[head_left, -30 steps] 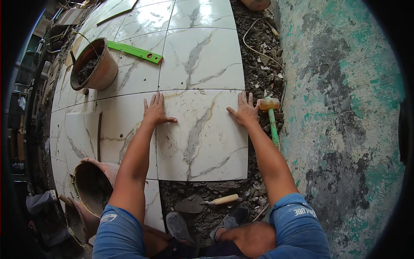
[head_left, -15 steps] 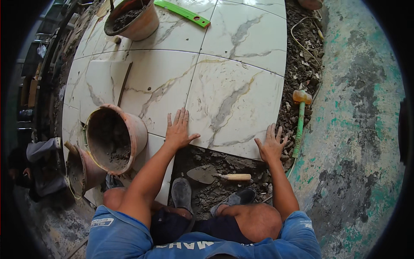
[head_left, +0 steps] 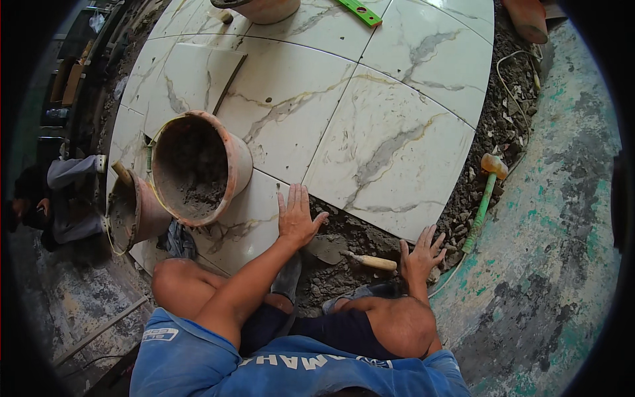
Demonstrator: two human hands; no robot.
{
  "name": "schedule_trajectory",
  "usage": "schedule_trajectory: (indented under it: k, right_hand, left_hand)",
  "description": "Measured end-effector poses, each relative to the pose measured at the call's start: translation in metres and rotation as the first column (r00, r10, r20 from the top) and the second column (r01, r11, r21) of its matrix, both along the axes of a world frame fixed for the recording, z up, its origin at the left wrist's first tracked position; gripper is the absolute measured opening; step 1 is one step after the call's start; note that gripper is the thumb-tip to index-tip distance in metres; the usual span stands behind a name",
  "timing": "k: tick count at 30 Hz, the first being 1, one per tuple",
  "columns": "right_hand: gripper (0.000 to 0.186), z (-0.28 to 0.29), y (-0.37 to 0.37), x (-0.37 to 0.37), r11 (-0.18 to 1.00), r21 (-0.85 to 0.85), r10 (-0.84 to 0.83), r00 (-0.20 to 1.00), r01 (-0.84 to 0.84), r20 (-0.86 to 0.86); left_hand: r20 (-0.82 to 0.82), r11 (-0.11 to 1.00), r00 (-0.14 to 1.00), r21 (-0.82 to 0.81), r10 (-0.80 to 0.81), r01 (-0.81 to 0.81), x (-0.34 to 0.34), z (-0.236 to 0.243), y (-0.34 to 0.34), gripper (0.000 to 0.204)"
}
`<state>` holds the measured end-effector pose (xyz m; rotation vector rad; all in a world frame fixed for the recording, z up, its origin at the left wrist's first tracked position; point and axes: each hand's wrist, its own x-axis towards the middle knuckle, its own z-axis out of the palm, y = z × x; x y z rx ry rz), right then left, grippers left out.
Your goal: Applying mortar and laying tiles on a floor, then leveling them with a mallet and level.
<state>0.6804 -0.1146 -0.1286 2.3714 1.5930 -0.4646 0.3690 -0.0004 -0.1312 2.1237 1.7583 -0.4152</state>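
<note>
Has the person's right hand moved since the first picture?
Yes, the right hand has moved back, from the far right to about the near right corner of the marbled tile ahead.

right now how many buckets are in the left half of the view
3: the middle bucket, left of the left hand; the left bucket, beside it; the top bucket, cut off by the upper edge. More may hide in the dark rim.

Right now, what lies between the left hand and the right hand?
In the head view, a wooden-handled trowel on dark, rough ground lies between the left hand and right hand.
</note>
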Motion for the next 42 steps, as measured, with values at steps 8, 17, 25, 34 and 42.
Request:
schedule_trajectory:
  k: [8,17,25,34,42]
  right_hand:
    - [0.085,-0.025,0.166,0.048,0.975,0.191,0.112,0.994,-0.114,0.018]
    - [0.089,-0.02,0.288,0.125,0.994,0.037,-0.105,0.993,0.103,0.053]
    - [0.093,-0.02,0.292,0.148,0.993,0.076,-0.096,0.993,0.091,0.073]
    - [0.093,-0.012,0.351,0.016,0.969,0.134,0.214,0.976,-0.206,-0.047]
    - [0.093,-0.023,0.422,-0.07,0.925,0.208,0.328,0.944,-0.319,-0.012]
  left_hand:
    - [-0.014,0.919,0.922,-0.073,0.388,-0.388,0.052,-0.001,0.031,0.1]
    - [-0.084,0.856,0.868,-0.14,0.49,-0.497,0.059,0.006,0.044,0.1]
    - [-0.113,0.834,0.836,-0.078,0.536,-0.546,0.059,-0.005,0.043,0.105]
    - [-0.057,0.811,0.812,-0.047,0.58,-0.583,0.064,-0.012,0.023,0.109]
    - [-0.013,0.796,0.798,-0.064,0.603,-0.602,0.06,-0.01,0.021,0.107]
